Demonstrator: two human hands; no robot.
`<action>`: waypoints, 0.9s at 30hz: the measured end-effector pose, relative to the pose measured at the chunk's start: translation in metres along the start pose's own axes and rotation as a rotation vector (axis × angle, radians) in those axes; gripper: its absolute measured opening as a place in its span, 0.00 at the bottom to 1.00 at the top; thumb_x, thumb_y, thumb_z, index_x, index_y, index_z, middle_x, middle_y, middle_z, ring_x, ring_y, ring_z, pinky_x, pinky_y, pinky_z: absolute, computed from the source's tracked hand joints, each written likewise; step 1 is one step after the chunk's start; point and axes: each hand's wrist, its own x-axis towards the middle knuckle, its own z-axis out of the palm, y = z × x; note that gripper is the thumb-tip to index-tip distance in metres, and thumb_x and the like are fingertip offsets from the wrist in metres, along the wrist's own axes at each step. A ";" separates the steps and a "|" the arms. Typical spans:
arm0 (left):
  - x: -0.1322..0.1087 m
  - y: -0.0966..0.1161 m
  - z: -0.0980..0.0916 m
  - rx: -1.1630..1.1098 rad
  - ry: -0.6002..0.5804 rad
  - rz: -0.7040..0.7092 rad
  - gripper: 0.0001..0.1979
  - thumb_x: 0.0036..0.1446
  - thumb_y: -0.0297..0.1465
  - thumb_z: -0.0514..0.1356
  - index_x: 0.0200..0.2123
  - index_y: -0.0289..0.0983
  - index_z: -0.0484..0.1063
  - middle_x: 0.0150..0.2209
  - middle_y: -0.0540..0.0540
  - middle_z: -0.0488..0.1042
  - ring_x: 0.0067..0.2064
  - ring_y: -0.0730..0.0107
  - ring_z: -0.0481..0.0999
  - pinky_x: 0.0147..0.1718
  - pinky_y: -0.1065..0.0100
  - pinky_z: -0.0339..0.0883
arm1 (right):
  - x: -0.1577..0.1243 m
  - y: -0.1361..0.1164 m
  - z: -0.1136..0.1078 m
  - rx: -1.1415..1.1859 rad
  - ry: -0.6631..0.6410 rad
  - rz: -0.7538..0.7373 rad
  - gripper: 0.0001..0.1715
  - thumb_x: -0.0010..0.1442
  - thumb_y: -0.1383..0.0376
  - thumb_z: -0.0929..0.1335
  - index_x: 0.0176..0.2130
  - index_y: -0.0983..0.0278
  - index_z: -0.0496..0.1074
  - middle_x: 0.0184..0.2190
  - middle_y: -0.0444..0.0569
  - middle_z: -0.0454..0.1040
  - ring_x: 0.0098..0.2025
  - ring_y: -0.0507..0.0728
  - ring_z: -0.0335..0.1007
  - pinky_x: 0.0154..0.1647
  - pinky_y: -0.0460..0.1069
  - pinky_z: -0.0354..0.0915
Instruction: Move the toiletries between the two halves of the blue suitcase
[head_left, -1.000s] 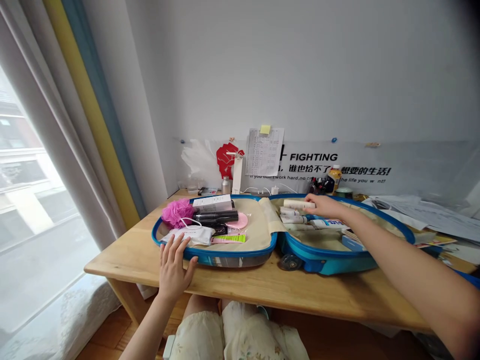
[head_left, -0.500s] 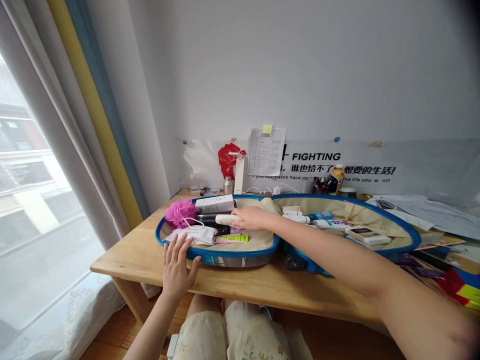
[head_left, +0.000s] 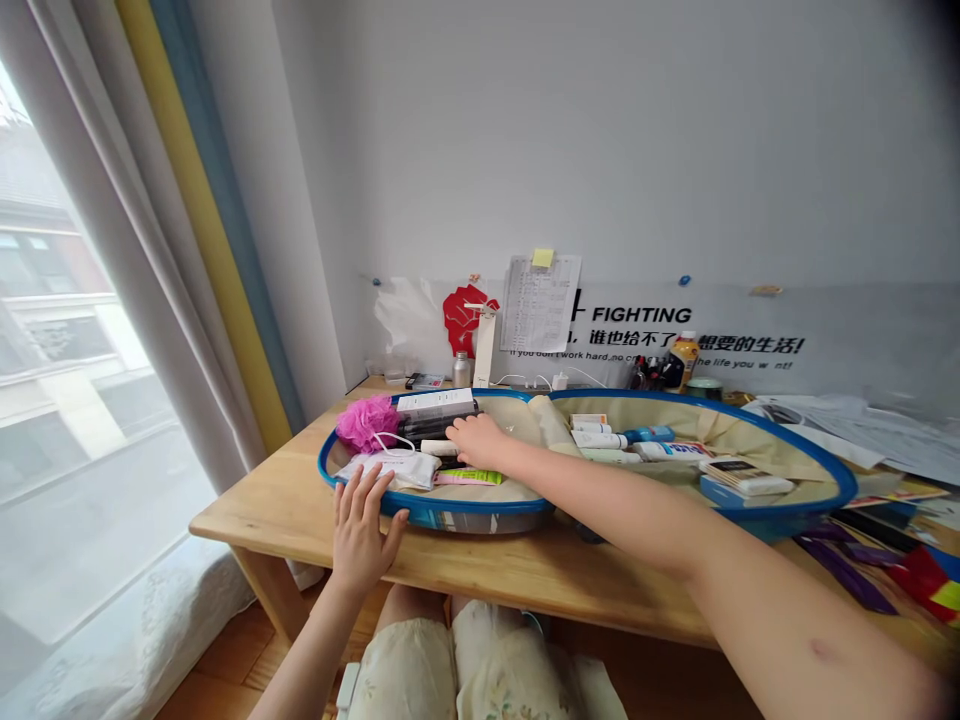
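Note:
An open blue-rimmed suitcase (head_left: 480,507) with a beige lining lies on the desk. Over the left half, my right hand (head_left: 480,440) has its fingers closed at the end of a white tube (head_left: 435,447), low among the packed things; the fingertips are partly hidden. My left hand (head_left: 364,525) rests with fingers spread on the near left rim, touching a white soft pack (head_left: 401,470). Around the tube lie a pink bath puff (head_left: 367,422), a white-and-grey box (head_left: 436,403), dark items (head_left: 427,427) and a green-and-pink tube (head_left: 469,478).
The suitcase's right half holds a toothpaste tube (head_left: 671,452), a blue bottle (head_left: 649,434), a white tube (head_left: 600,440) and stacked small boxes (head_left: 742,477). Behind stand a white lamp (head_left: 485,350) and an orange-labelled bottle (head_left: 684,360). Papers (head_left: 847,430) cover the desk's right side.
My right hand has lowered the white tube slightly left and down among the items in the left half. My left hand has stayed on the rim. The view has shifted a little.

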 end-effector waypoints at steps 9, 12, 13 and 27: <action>0.000 -0.001 0.000 0.008 0.000 0.002 0.25 0.65 0.37 0.54 0.64 0.39 0.60 0.62 0.37 0.68 0.70 0.52 0.56 0.68 0.48 0.43 | 0.004 0.000 -0.003 0.098 0.003 0.044 0.20 0.63 0.69 0.64 0.55 0.65 0.68 0.51 0.55 0.74 0.47 0.63 0.75 0.44 0.53 0.68; 0.000 0.000 0.000 0.001 -0.007 -0.007 0.25 0.65 0.37 0.54 0.64 0.40 0.60 0.62 0.37 0.67 0.70 0.51 0.56 0.68 0.48 0.43 | 0.003 0.000 -0.004 0.169 0.003 0.014 0.17 0.63 0.67 0.62 0.50 0.62 0.72 0.50 0.52 0.76 0.45 0.62 0.75 0.43 0.51 0.67; 0.000 0.000 0.000 -0.002 -0.008 -0.007 0.26 0.65 0.37 0.54 0.64 0.40 0.60 0.62 0.37 0.67 0.70 0.51 0.55 0.68 0.48 0.43 | 0.002 0.000 -0.004 0.192 0.007 0.010 0.16 0.63 0.67 0.62 0.49 0.62 0.73 0.50 0.51 0.76 0.45 0.62 0.75 0.43 0.51 0.66; 0.000 -0.001 -0.001 -0.006 -0.009 -0.004 0.25 0.66 0.37 0.54 0.64 0.39 0.60 0.62 0.36 0.67 0.70 0.52 0.54 0.69 0.48 0.41 | -0.058 0.139 -0.043 0.332 0.183 0.472 0.24 0.70 0.57 0.56 0.51 0.66 0.72 0.41 0.53 0.78 0.41 0.55 0.72 0.42 0.50 0.65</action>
